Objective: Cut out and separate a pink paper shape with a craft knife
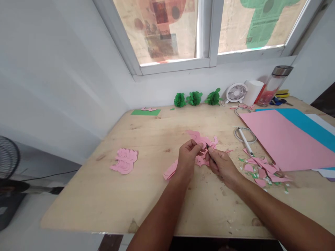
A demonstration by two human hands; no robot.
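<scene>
My left hand (187, 156) pinches a pink paper cut-out (202, 141) and holds it just above the wooden table (146, 139). My right hand (221, 164) is closed around a small dark tool whose tip touches that cut-out; I cannot make out what the tool is. More pink paper pieces (170, 169) lie under and beside both hands. A stack of finished pink cut-outs (124, 161) rests to the left.
Pink and green paper scraps (261, 170) litter the right side, next to a white pen (245, 141) and large pink (285, 139) and blue (303, 120) sheets. Green paper ornaments (194, 98), a small fan (236, 92), a white roll and a bottle (273, 85) line the wall.
</scene>
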